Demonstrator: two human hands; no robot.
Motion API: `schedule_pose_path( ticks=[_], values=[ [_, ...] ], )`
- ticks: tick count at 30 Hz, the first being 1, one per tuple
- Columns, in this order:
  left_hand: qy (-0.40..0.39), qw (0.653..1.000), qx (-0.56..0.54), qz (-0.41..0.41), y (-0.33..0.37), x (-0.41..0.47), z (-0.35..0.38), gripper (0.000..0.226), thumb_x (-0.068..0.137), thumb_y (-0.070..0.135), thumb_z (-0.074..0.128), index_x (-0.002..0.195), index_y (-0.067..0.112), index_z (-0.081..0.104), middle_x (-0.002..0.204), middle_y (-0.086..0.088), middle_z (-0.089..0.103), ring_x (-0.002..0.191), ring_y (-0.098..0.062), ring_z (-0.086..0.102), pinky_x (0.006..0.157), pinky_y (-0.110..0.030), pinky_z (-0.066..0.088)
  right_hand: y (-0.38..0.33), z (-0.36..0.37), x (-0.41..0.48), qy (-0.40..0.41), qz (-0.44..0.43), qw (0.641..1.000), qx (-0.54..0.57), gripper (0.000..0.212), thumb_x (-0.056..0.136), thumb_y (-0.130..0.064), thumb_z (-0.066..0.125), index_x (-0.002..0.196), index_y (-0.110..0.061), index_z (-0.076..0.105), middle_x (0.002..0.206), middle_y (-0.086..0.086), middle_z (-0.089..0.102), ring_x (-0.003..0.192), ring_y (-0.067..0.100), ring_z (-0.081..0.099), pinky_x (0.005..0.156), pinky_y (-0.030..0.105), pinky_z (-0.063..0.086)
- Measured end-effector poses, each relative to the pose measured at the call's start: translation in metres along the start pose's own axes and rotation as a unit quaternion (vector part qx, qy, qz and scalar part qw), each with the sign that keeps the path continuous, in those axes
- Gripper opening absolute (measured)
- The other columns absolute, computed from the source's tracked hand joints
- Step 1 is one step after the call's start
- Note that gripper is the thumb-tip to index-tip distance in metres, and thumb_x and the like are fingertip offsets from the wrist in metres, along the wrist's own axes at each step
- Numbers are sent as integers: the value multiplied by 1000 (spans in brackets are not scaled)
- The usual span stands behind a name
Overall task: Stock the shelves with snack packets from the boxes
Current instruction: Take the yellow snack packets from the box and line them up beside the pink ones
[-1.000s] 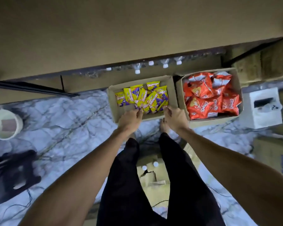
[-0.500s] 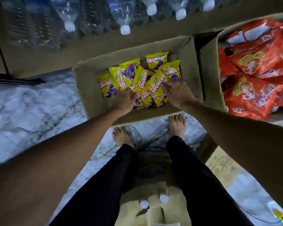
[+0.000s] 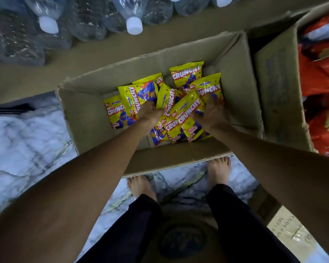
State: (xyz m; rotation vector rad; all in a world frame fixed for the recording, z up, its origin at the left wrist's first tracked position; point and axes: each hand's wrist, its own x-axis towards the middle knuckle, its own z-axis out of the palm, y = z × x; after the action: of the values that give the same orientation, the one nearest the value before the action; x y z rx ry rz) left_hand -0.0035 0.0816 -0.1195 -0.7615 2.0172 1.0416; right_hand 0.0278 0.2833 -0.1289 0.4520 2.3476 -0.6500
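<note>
Water bottles (image 3: 47,25): clear plastic with white caps, lying in a row across the top, caps toward the camera.
Shelf (image 3: 103,50): a brown board under the bottles, just behind both boxes.
Open box (image 3: 84,118): brown cardboard standing on the floor with its flaps raised. Its near wall stands between the person's feet and the packets, and both forearms cross over it.
Second box (image 3: 279,88): right beside the open box on its right, partly cut off by the frame edge.
Red packets (image 3: 323,76): piled high inside the second box.
Flat cardboard (image 3: 285,230): lying on the floor at lower right, with handwriting on it, beside the right leg.
Floor (image 3: 27,141): pale marble with grey veins. The light is dim.
Feet: bare, below black trousers. The left foot (image 3: 141,188) and right foot (image 3: 218,171) have their toes up against the open box's near wall.
Yellow packets (image 3: 186,112): a loose heap in the middle and right of the open box, overlapping at odd angles, printed "CRUNCHY".
Left hand (image 3: 150,112): reaches down into the box, back of the hand up, fingers curled over packets at the left-centre of the heap, gripping them.
Right hand (image 3: 213,114): palm turned toward the left hand, thumb on the face of a tilted packet and fingers reaching behind it, holding packets at the right of the heap.
</note>
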Motion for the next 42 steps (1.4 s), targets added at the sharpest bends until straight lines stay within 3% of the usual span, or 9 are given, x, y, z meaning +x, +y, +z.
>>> schedule_pose_path(
  ticks=[4, 15, 21, 25, 28, 30, 33, 38, 42],
  values=[
    [6, 1000, 2, 18, 3, -5, 1, 8, 95, 19, 65, 91, 12, 67, 82, 2, 63, 72, -11, 59, 59, -22, 46, -1, 3, 0, -41, 37, 998, 0, 83, 90, -41, 71, 153, -7, 27, 158, 19, 26, 144, 38, 29, 110, 46, 36],
    [12, 998, 39, 42, 8, -84, -49, 17, 86, 14, 66, 76, 10, 54, 72, -10, 51, 71, -17, 46, 57, -30, 32, -21, -23, -64, -10, 53, 994, 90, 36, 96, -25, 64, 124, -2, 60, 121, 20, 65, 116, 36, 59, 83, 34, 48],
    [38, 997, -37, 59, 25, -162, -90, 16, 89, 15, 67, 105, 13, 63, 103, -19, 68, 88, -27, 66, 81, -52, 57, -43, -83, -140, 23, 75, 980, 182, 35, 101, -19, 58, 132, -1, 60, 119, 24, 66, 111, 38, 62, 79, 32, 46],
    [56, 995, -78, 30, 48, -223, -124, 35, 89, 25, 70, 122, 19, 62, 110, -7, 70, 99, -26, 69, 85, -52, 58, -58, -133, -186, 40, 78, 973, 212, 23, 102, -19, 57, 102, -2, 73, 91, 19, 71, 77, 23, 62, 53, 13, 35],
    [55, 993, -101, 27, 45, -237, -143, 54, 71, 48, 72, 118, 23, 64, 103, -3, 73, 93, -26, 72, 79, -57, 59, -70, -166, -207, 49, 60, 973, 216, 32, 101, -26, 59, 70, -19, 53, 65, 2, 52, 69, 19, 48, 44, 11, 31],
    [49, 992, -110, 27, 44, -242, -152, 62, 63, 57, 69, 116, 26, 63, 103, -2, 74, 93, -24, 72, 79, -56, 59, -75, -183, -219, 40, 70, 974, 212, 28, 101, -30, 57, 85, -8, 60, 72, 9, 56, 72, 19, 50, 47, 20, 33],
    [51, 990, -126, 38, 86, -295, -168, 39, 79, 36, 72, 114, 21, 61, 109, -7, 72, 98, -27, 71, 85, -55, 58, -82, -206, -241, 16, 66, 973, 222, 41, 102, -37, 54, 125, -5, 64, 93, 21, 66, 76, 18, 52, 56, 22, 35],
    [52, 988, -132, 69, 114, -367, -194, 18, 97, 9, 60, 114, 14, 61, 92, -2, 69, 73, -7, 68, 70, -32, 58, -100, -250, -296, 9, 45, 974, 220, 28, 102, -40, 51, 100, -13, 55, 74, 3, 51, 61, 16, 49, 39, 14, 31],
    [66, 987, -133, 63, 130, -435, -227, 15, 95, 13, 62, 109, 19, 65, 93, -2, 71, 76, -12, 69, 76, -36, 59, -125, -289, -358, -20, 28, 969, 244, 49, 99, -52, 48, 116, -7, 57, 77, 1, 53, 63, 15, 49, 55, 27, 38]
  ],
)
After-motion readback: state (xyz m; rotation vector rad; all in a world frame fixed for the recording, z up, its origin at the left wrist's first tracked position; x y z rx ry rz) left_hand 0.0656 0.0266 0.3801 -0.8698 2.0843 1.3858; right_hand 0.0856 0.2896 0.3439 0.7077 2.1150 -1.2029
